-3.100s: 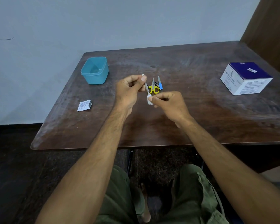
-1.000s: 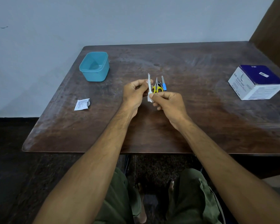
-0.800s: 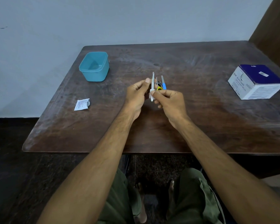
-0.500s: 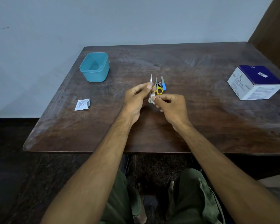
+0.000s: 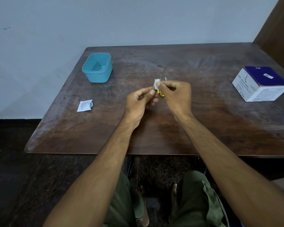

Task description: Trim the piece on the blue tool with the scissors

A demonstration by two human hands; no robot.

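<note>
My right hand (image 5: 175,94) pinches a white wipe (image 5: 156,83); my left hand (image 5: 138,102) pinches, seemingly, a thin tool that could slip.

The dark wooden surface (image 5: 203,122) carried a teal tub (image 5: 97,68) at ten o'clock, a torn white sachet (image 5: 85,105) at nine, and a blue-and-white box (image 5: 261,83) at three. Yellow-handled scissors (image 5: 161,94) lay near its middle, mostly hidden.

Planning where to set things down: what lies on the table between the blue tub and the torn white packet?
Nothing: in the head view, only bare dark wood of the table lies between the blue tub and the white packet.
</note>
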